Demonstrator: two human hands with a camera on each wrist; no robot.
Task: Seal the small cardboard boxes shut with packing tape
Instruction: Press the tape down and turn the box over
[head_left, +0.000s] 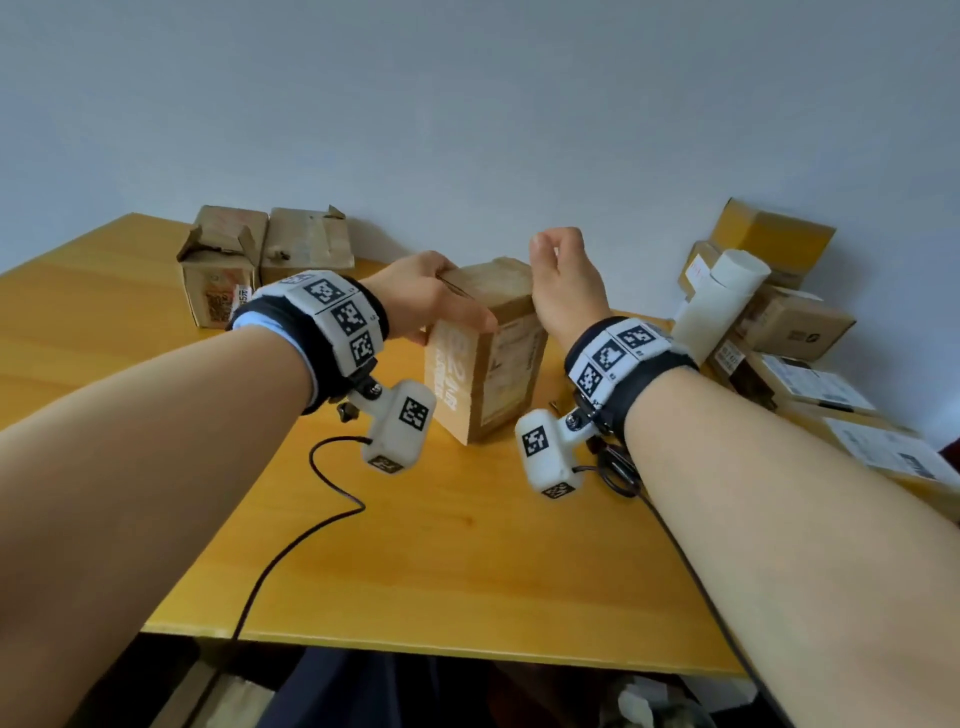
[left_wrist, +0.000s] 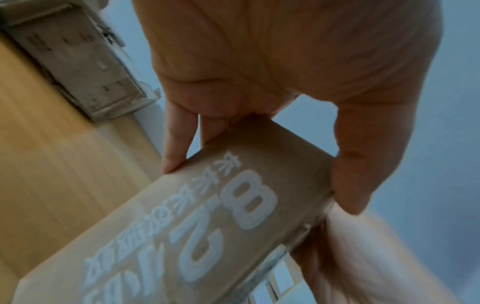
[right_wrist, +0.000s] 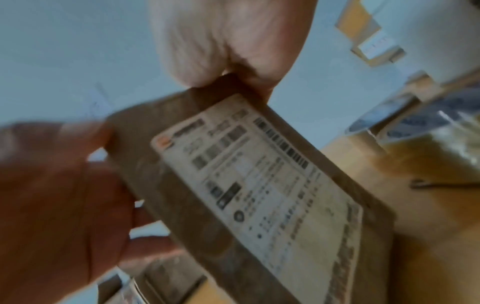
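A small upright cardboard box (head_left: 485, 358) with white print on one side and a shipping label (right_wrist: 262, 174) on another stands mid-table. My left hand (head_left: 423, 299) grips its top left edge, with the fingers (left_wrist: 176, 148) down the far side and the thumb (left_wrist: 353, 170) on the near side. My right hand (head_left: 563, 280) is curled into a loose fist at the box's top right corner, its underside touching that edge (right_wrist: 231, 82). I see nothing in it. No packing tape shows clearly in any view.
Two worn, torn boxes (head_left: 223, 265) (head_left: 306, 244) stand at the back left of the yellow table (head_left: 467, 545). A pile of boxes (head_left: 789, 322) and a white roll (head_left: 724, 296) crowd the right edge. Camera cables trail over the table's front.
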